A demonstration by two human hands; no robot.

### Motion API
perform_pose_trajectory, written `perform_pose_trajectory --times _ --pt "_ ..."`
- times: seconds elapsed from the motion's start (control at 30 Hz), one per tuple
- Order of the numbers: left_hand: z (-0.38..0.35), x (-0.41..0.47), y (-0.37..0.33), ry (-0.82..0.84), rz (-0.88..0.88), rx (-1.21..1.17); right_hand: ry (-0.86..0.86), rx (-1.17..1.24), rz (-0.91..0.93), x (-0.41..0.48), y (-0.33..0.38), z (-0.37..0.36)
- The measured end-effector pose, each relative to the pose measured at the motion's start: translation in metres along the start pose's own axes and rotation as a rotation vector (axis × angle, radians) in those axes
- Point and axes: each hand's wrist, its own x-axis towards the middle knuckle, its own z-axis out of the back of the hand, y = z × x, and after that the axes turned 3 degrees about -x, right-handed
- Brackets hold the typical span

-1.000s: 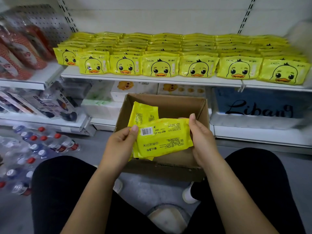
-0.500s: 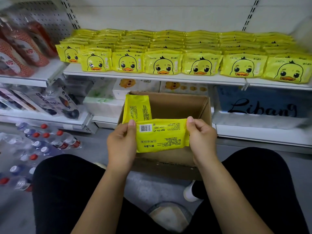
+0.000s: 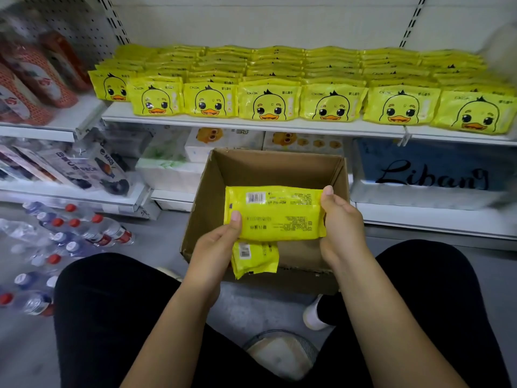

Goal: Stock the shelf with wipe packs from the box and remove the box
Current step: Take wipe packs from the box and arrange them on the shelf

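Note:
A yellow wipe pack [image 3: 275, 212] is held flat, back side up with its barcode showing, over the open cardboard box [image 3: 268, 166]. My left hand [image 3: 215, 247] grips its left end and my right hand [image 3: 340, 222] grips its right end. A second yellow pack [image 3: 256, 257] hangs below the first, under my left hand; which fingers hold it is hidden. The white shelf [image 3: 251, 124] above carries several rows of yellow duck-face wipe packs [image 3: 268, 105] lying flat.
The box stands on the grey floor before the lower shelf of tissue packs [image 3: 226, 141] and a blue "Libang" pack [image 3: 430, 175]. Shrink-wrapped water bottles [image 3: 64, 242] lie at the left. My knees frame the box, and a round stool [image 3: 279, 354] sits between them.
The horizontal pack has risen higher over the box. The second pack, earlier standing up behind it, has swung down and now hangs below it by my left hand.

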Motion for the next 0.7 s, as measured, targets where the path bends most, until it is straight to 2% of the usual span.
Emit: perform_pose_trajectory --times 0.13,0.33,0.5,0.63,0.7 --pt "-0.005 -0.003 0.009 -0.068 -0.026 0.085 0.011 0.102 -0.059 0.000 0.001 0.000" --pt "-0.010 0.004 -0.005 -0.163 0.010 0.001 0.115 0.153 -0.126 -0.004 0.001 -0.002" --pt "-0.003 0.004 -0.003 -0.153 -0.038 -0.053 0.141 0.169 -0.133 -0.003 0.001 0.000" --pt "-0.004 0.006 -0.007 -0.227 -0.038 -0.287 0.223 0.301 -0.165 -0.006 -0.002 -0.006" --pt "-0.007 0.007 -0.012 -0.279 -0.045 -0.388 0.265 0.285 -0.160 -0.010 -0.011 -0.013"
